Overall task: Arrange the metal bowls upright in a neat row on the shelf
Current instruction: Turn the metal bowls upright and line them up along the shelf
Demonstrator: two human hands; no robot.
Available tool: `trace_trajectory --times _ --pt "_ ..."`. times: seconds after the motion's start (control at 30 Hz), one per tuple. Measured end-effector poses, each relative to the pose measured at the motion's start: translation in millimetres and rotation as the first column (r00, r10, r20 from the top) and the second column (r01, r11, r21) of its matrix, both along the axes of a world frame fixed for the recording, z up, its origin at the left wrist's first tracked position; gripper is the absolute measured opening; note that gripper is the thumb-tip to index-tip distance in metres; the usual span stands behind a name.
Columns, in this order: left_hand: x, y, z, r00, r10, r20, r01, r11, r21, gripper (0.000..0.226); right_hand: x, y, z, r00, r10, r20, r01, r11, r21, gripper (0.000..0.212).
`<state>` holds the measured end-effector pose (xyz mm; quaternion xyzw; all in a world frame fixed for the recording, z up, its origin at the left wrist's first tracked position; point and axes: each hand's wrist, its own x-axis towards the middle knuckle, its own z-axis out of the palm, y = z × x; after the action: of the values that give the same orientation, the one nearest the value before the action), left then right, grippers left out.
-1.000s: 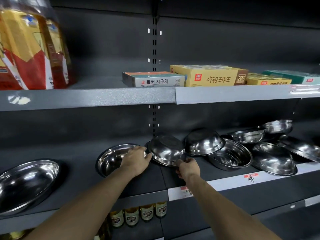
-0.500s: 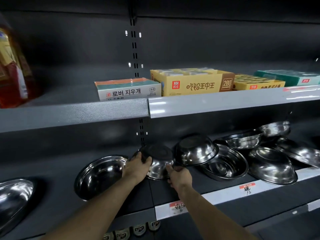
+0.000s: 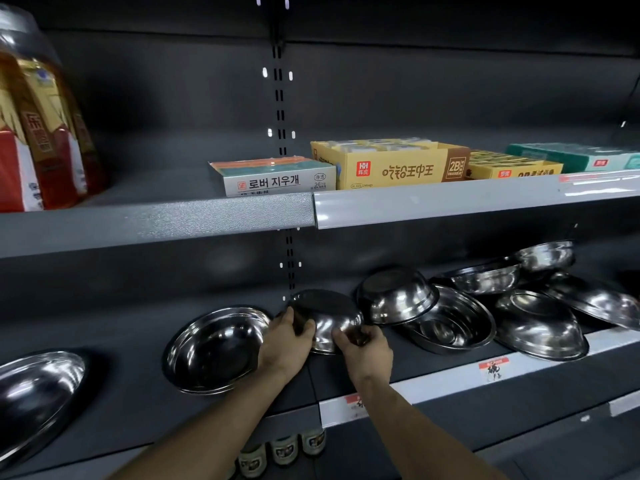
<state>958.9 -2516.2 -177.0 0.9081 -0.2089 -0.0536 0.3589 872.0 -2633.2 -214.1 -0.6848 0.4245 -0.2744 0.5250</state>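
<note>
Bowls (image 3: 450, 320) on shelf (image 3: 138, 317) (boxes (image 3: 391, 166) above)

Bare shelf (image 3: 114, 327) left; bowl pile (image 3: 519, 306) (right)

Glossy polished metal bowls (image 3: 453, 327) on a matt, finely textured grey shelf (image 3: 121, 327).

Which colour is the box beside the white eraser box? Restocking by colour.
Yellow box with a brown end, clearest in the head view.
</note>
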Motion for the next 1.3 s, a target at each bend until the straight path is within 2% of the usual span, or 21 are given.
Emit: trace_trajectory --times 0.07,0.17,0.3,0.43,0.57,0.73,0.8,0.9,1.0,1.07,1.17,1.3 --pt "-4.9 1.1 -0.2 0.994 0.003 0.107 -0.016 0.992 0.125 0.066 -2.8 3.9 0.7 1.0 -0.015 0.012 0.015 1.0 0.022 0.065" --pt "-9.1 3.7 3.4 0.994 -0.034 0.102 0.017 0.987 0.16 0.068 -7.6 9.3 4.0 0.999 -0.038 0.017 0.038 0.999 -0.002 0.065" --pt "-15.3 10.6 7.5 0.998 -0.03 0.058 0.026 0.997 0.071 0.063 -13.9 13.2 9.4 0.999 -0.035 -0.014 0.032 0.986 -0.166 0.074" --pt "-23.2 15.4 6.6 1.0 -0.009 0.013 0.009 1.0 0.003 0.063 -20.3 19.9 11.5 0.99 -0.101 -0.101 0.056 0.925 -0.375 0.072" --pt "-29.3 15.6 7.3 1.0 -0.02 0.004 0.02 0.995 -0.098 0.06 -26.3 26.0 12.8 0.982 -0.159 -0.097 0.102 0.894 -0.436 0.07" --pt "-32.0 18.6 12.3 1.0 0.01 -0.007 -0.011 0.979 -0.203 0.056 -29.3 32.9 23.8 0.99 -0.139 -0.037 0.103 0.866 -0.49 0.069" --pt "-30.8 20.1 14.1 0.999 0.02 -0.046 -0.034 0.946 -0.321 0.049 -31.0 36.2 28.4 0.995 -0.103 0.008 0.091 0.836 -0.541 0.069" --pt "-29.1 20.6 20.0 0.974 0.007 -0.227 -0.139 0.807 -0.573 0.04 -33.4 42.0 30.8 0.991 0.012 0.131 0.067 0.811 -0.581 0.073" --pt "-20.1 22.6 26.1 0.924 0.017 -0.382 -0.287 0.69 -0.664 0.061 -35.8 48.5 33.5 0.964 0.115 0.24 0.054 0.799 -0.598 0.081" --pt "-10.4 24.8 28.8 0.882 0.003 -0.47 -0.36 0.648 -0.671 0.066 -36.8 51.9 35.0 0.94 0.141 0.309 0.066 0.816 -0.574 0.08" --pt "-1.7 30.8 28.8 0.825 -0.089 -0.558 -0.408 0.589 -0.697 0.076 -38.2 55.1 38.4 0.895 0.066 0.441 0.113 0.923 -0.368 0.07" --pt "2.8 36.0 25.4 0.834 -0.19 -0.519 -0.351 0.544 -0.762 0.067 -38.0 57.9 43.4 0.857 -0.049 0.513 0.169 0.967 -0.189 0.049"
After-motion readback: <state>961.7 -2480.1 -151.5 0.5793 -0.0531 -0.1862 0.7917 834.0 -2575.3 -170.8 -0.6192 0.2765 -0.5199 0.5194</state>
